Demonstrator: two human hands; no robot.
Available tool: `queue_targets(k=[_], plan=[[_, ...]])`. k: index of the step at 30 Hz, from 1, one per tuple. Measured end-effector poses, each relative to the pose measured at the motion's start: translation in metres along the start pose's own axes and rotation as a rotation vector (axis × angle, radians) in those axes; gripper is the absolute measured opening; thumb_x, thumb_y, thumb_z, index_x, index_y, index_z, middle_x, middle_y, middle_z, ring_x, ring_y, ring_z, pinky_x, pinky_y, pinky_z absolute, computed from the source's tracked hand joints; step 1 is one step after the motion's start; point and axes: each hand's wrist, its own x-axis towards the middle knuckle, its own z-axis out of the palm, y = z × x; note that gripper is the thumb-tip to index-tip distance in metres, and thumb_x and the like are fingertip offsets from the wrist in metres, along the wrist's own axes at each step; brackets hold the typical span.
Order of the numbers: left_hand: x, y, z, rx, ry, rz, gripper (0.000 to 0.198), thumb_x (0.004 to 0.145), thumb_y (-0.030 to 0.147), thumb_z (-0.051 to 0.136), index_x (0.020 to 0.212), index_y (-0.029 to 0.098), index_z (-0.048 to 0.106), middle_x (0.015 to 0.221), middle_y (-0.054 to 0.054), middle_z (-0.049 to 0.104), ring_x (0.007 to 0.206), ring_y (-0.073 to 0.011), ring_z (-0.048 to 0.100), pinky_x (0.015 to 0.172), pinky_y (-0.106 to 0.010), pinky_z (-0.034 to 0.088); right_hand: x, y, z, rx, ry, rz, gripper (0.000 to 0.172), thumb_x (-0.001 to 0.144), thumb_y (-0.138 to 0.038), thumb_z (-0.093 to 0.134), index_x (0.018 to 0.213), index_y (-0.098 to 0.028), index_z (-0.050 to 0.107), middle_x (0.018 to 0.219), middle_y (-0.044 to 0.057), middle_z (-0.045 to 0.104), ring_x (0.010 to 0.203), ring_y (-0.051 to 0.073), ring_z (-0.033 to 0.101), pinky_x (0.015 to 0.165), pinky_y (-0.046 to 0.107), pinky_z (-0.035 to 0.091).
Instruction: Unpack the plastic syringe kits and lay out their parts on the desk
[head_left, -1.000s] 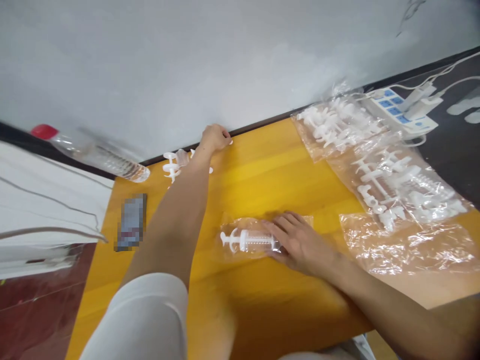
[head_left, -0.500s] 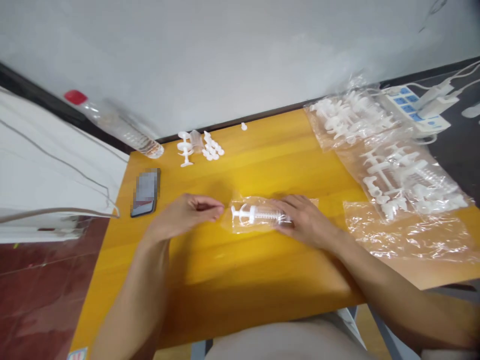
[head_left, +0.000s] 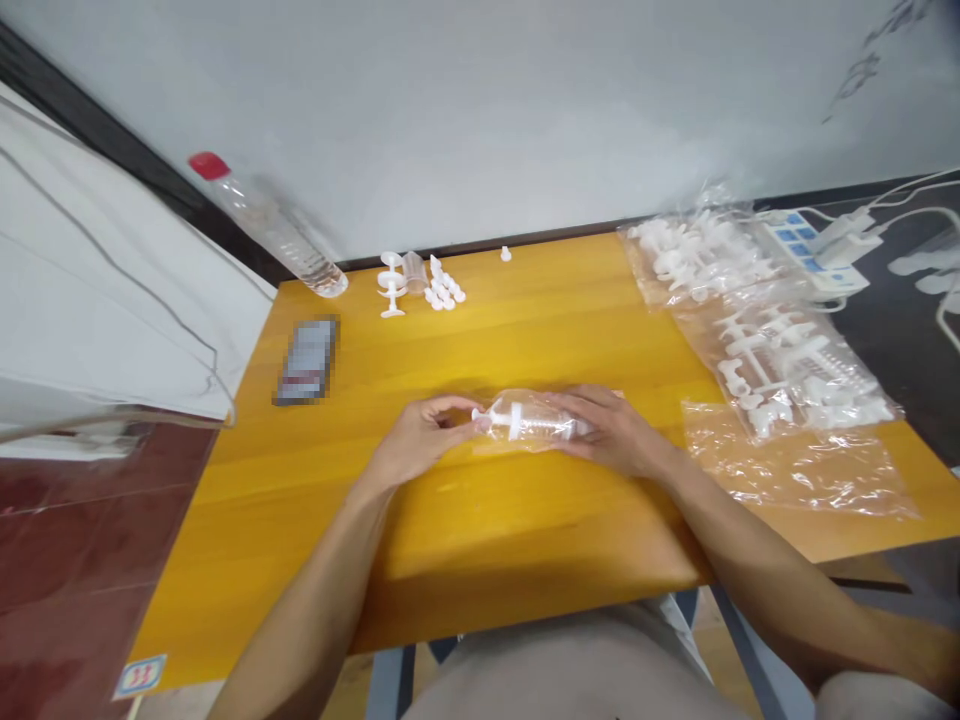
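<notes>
A white and clear plastic syringe (head_left: pixel 528 422) lies sideways inside a clear plastic bag (head_left: pixel 501 404) over the table's middle. My left hand (head_left: pixel 429 432) pinches the left end of it, thumb and forefinger at the plunger handle through the film. Around the barrel's right end my right hand (head_left: pixel 611 428) is closed, its fingers covering the tip. Farther back stand or lie loose white plastic parts: a plunger piece (head_left: pixel 391 288), a clear barrel (head_left: pixel 415 272), several small nozzles (head_left: pixel 444 288) and a single nozzle (head_left: pixel 505 254) near the wall.
A red-capped water bottle (head_left: pixel 289 240) stands at the back left, with a phone (head_left: pixel 306 362) before it. On the right are bags of white parts (head_left: pixel 787 365), (head_left: pixel 697 250), a flat clear bag (head_left: pixel 795 460) and a power strip (head_left: pixel 806 250) with cables.
My left hand has moved right and now grips the plunger end of the bagged syringe, which it was apart from before. My right hand keeps its hold. The view has shifted slightly.
</notes>
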Motion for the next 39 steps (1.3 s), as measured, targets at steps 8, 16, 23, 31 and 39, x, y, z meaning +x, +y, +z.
queue_targets(k=[8,16,23,31,39], plan=[[-0.015,0.008,0.006,-0.145,0.046,-0.006,0.038,0.073,0.047,0.090,0.094,0.022,0.071,0.070,0.003,0.063,0.054,-0.0096,0.050,0.050,-0.020,0.039,0.001,-0.005,-0.004,-0.029,-0.083,0.034,0.064,0.098,-0.045,0.070,0.157,-0.028,0.050,0.127,0.011,0.071,0.111,0.024,0.068,0.099,0.043,0.057],[-0.041,-0.006,-0.072,-0.352,0.559,-0.028,0.036,0.062,0.045,0.095,0.083,0.020,0.081,0.062,0.001,0.061,0.053,-0.0093,0.047,0.043,-0.020,0.035,0.004,0.000,-0.011,-0.054,-0.149,0.011,0.050,0.095,-0.045,0.074,0.139,-0.021,0.069,0.118,0.013,0.073,0.105,0.024,0.069,0.094,0.040,0.055],[-0.012,0.010,-0.061,-0.436,0.662,0.106,0.017,0.072,0.034,0.089,0.077,0.022,0.078,0.064,0.002,0.063,0.055,-0.0106,0.052,0.047,-0.022,0.040,0.005,-0.027,-0.034,-0.058,-0.326,-0.036,0.078,0.082,-0.069,0.078,0.141,-0.019,0.067,0.121,0.013,0.072,0.113,0.029,0.065,0.105,0.048,0.049],[0.059,0.053,0.010,-0.627,0.383,0.333,0.040,0.073,0.044,0.091,0.101,0.018,0.078,0.077,0.000,0.069,0.067,-0.0095,0.062,0.063,-0.022,0.055,0.084,-0.029,-0.045,0.095,0.112,0.625,0.081,0.104,-0.077,0.020,0.069,-0.017,0.060,0.065,0.007,0.059,0.063,0.016,0.057,0.064,0.029,0.043],[0.081,0.045,0.032,-0.653,0.155,0.234,0.074,0.054,0.035,0.101,0.120,0.025,0.070,0.093,-0.002,0.074,0.086,-0.0199,0.073,0.074,-0.031,0.065,0.102,0.012,-0.034,0.109,0.096,0.748,0.077,0.099,-0.083,0.029,0.051,-0.022,0.036,0.049,0.002,0.037,0.050,0.013,0.039,0.055,0.029,0.027]])
